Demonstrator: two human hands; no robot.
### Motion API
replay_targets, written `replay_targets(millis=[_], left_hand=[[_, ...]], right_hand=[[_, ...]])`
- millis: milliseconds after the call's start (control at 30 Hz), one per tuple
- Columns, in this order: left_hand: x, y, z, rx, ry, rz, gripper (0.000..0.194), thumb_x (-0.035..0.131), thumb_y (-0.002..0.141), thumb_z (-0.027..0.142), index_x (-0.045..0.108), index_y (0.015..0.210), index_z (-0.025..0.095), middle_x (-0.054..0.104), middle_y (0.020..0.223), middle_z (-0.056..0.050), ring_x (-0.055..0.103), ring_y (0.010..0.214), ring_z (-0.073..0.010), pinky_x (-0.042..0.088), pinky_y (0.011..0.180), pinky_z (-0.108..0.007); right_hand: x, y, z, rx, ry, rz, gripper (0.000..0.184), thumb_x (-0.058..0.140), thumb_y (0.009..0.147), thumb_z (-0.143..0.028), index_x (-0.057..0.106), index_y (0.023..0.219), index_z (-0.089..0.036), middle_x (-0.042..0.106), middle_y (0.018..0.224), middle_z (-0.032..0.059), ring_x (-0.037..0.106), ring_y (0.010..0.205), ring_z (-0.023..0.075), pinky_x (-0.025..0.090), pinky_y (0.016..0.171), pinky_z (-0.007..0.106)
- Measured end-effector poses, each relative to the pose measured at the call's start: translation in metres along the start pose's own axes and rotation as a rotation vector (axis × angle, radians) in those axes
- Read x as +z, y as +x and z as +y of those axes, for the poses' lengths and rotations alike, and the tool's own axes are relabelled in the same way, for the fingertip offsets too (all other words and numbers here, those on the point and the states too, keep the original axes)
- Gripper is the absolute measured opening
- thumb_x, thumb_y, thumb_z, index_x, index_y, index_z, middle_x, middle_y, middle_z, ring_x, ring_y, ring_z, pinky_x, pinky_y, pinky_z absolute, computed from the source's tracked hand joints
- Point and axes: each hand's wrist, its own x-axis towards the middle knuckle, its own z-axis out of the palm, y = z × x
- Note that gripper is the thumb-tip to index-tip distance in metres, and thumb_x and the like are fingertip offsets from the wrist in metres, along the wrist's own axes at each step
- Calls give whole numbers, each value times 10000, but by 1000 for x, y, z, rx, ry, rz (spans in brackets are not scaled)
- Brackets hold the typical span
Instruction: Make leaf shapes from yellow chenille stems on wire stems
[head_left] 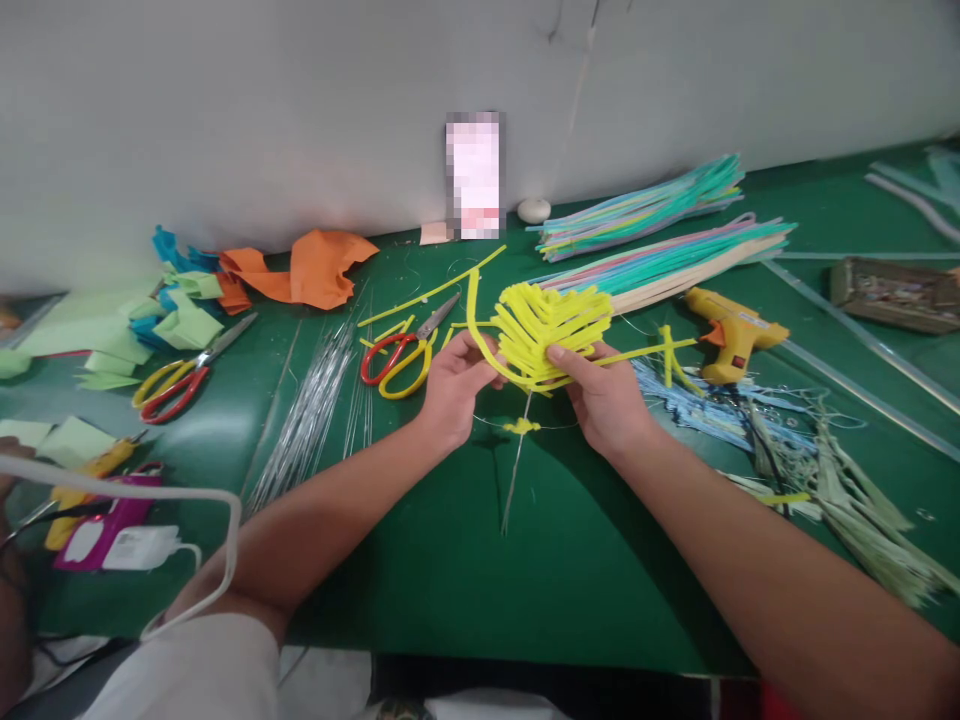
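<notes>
Both hands hold up a yellow leaf made of pipe cleaners (559, 325), its ribs slanting out from a middle line. My left hand (459, 385) is closed at the leaf's lower left, around a long yellow pipe cleaner (475, 310) that curves upward. My right hand (604, 395) pinches the lower right part, thumb lying on top; another yellow strand (656, 350) sticks out to the right past it. A thin wire stem (514, 480) hangs below the leaf, with a small yellow twist (521, 426) around it. Fingers behind the leaf are hidden.
Scissors (409, 355) lie just left of the leaf, another pair (191, 375) farther left. Wires (311, 410), pipe-cleaner bundles (660, 260) and a yellow glue gun (731, 335) lie around. A phone (476, 175) leans on the wall. A white cable (232, 520) crosses near my left arm.
</notes>
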Motion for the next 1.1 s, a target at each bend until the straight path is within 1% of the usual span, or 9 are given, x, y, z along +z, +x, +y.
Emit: replay_targets(millis=[167,300,567,700,800,867,933,1033,1100], left_hand=[[0,2,-2,37,-32,-34,167,693,647,161,535,696,185,571,677,51,540,556,-60,469,521,-186],[-1,4,-7,56,-37,-42,180,672,631,166,505,694,188,563,690,50,531,560,-66,473,526,-202],[-4,6,-9,29,-54,-86,174,659,653,153,500,714,189,576,695,45,550,557,-77,491,533,-217],[-9,7,-5,26,-41,-149,119,649,682,162,547,741,180,580,719,32,563,571,-77,490,542,-212],[-14,10,-3,81,-23,-243,102,644,719,223,565,769,179,579,763,18,575,596,-84,489,545,-216],[-17,12,-1,120,13,-300,116,656,727,235,569,784,184,571,766,22,570,586,-81,488,548,-221],[-18,14,3,147,87,-324,128,677,707,190,577,787,188,562,744,35,550,567,-69,479,553,-218],[-20,16,11,202,249,-309,178,661,656,90,620,801,187,584,735,38,544,592,-67,465,566,-212],[-20,17,16,237,356,-291,208,637,648,76,644,824,185,618,758,26,565,638,-82,479,591,-220]], right_hand=[[1,-1,1,-5,10,-22,257,846,635,-299,745,852,-207,775,938,38,713,954,274,551,906,440],[3,-3,0,4,17,-41,276,848,632,-301,748,869,-202,775,954,44,712,969,279,541,935,451],[3,-3,0,2,46,-60,264,843,645,-284,752,879,-203,774,962,50,720,939,282,551,914,460],[4,-3,-2,2,22,-44,281,843,639,-317,744,880,-210,773,962,49,712,972,286,547,917,456],[4,-3,-2,8,24,-45,284,836,644,-327,737,883,-208,771,967,49,708,975,283,551,902,445],[3,-3,-2,11,34,-49,269,829,650,-321,733,873,-205,771,951,45,711,946,270,560,870,425],[2,-1,-1,11,48,-42,246,826,655,-305,730,858,-204,770,919,35,713,890,244,569,815,385],[-1,1,0,12,56,3,226,827,655,-287,728,842,-207,761,880,14,702,791,193,563,722,319],[-3,3,0,15,47,35,222,829,652,-287,724,831,-208,752,871,3,684,747,164,551,688,291]])
